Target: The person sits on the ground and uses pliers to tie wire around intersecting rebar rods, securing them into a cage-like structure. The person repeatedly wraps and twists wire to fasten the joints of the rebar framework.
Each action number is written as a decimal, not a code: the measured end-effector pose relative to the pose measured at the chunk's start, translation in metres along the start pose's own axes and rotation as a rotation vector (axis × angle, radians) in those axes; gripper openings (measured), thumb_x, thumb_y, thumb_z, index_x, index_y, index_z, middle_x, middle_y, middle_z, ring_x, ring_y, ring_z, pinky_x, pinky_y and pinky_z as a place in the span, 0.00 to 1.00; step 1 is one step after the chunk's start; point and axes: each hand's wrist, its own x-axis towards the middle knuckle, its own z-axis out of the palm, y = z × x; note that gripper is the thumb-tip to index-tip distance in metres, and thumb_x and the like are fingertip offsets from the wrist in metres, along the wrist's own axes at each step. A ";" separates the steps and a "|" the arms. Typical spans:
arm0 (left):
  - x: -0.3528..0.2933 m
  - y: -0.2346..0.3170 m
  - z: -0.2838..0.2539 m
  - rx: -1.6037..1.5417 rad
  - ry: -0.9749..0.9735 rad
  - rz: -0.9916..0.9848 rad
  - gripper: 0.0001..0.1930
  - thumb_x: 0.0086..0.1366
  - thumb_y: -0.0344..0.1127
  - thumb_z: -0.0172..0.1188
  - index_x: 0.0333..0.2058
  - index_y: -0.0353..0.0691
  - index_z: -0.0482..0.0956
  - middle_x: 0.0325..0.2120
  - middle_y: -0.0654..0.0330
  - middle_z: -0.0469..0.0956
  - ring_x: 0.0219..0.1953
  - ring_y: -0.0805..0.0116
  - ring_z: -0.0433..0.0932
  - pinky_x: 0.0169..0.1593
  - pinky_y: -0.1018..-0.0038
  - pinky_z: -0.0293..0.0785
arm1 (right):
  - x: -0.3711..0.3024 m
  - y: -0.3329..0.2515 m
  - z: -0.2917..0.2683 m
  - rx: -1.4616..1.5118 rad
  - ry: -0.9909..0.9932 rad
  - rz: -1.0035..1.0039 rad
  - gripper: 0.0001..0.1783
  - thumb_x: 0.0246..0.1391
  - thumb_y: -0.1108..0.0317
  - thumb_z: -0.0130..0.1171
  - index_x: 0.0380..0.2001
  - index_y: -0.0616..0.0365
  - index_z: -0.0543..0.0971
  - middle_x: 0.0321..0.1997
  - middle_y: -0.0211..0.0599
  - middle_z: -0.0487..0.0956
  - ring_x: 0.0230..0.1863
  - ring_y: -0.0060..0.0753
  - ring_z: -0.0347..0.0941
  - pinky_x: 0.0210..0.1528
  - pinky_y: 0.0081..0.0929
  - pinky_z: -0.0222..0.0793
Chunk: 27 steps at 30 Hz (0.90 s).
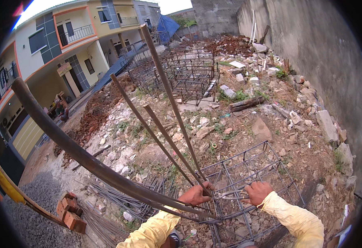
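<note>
A steel rebar cage [250,166] lies low in front of me, its long bars crossed by square stirrups. My right hand [258,193] is closed round the handles of metal pincers [229,196], whose jaws reach a crossing of bars at the cage's near left. On the other side of that crossing, my left hand [195,194] has its fingers closed against the steel; what they pinch is hidden. Several brown rods [169,89] rise beside the left hand. A much thicker-looking curved bar [86,159] sweeps past my left forearm.
Loose rebar [125,198] and red bricks [70,208] lie at the left, by grey gravel [32,211]. Stacked rebar cages [181,74] stand farther off. Rubble [327,126] lines the concrete wall [313,53] at right. Houses [65,45] stand at far left.
</note>
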 end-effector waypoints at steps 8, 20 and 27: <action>0.004 0.007 -0.003 -0.011 0.016 -0.028 0.19 0.57 0.29 0.65 0.47 0.37 0.71 0.33 0.60 0.79 0.38 0.70 0.78 0.45 0.71 0.74 | 0.031 0.025 0.022 0.512 -0.925 0.090 0.33 0.60 0.34 0.49 0.36 0.59 0.77 0.30 0.41 0.81 0.25 0.44 0.77 0.29 0.44 0.70; 0.003 0.018 -0.009 -0.038 -0.050 -0.125 0.20 0.58 0.28 0.64 0.49 0.37 0.71 0.35 0.59 0.80 0.40 0.70 0.79 0.47 0.70 0.75 | 0.022 0.020 0.016 0.922 -0.907 0.273 0.24 0.49 0.59 0.68 0.44 0.62 0.74 0.20 0.39 0.77 0.21 0.34 0.78 0.24 0.34 0.74; -0.006 0.020 -0.030 -0.124 0.002 -0.140 0.20 0.65 0.29 0.60 0.55 0.34 0.70 0.43 0.55 0.81 0.49 0.66 0.79 0.52 0.70 0.76 | -0.005 0.023 0.025 0.167 0.162 -0.175 0.30 0.51 0.46 0.63 0.52 0.53 0.73 0.34 0.37 0.73 0.36 0.47 0.77 0.41 0.44 0.73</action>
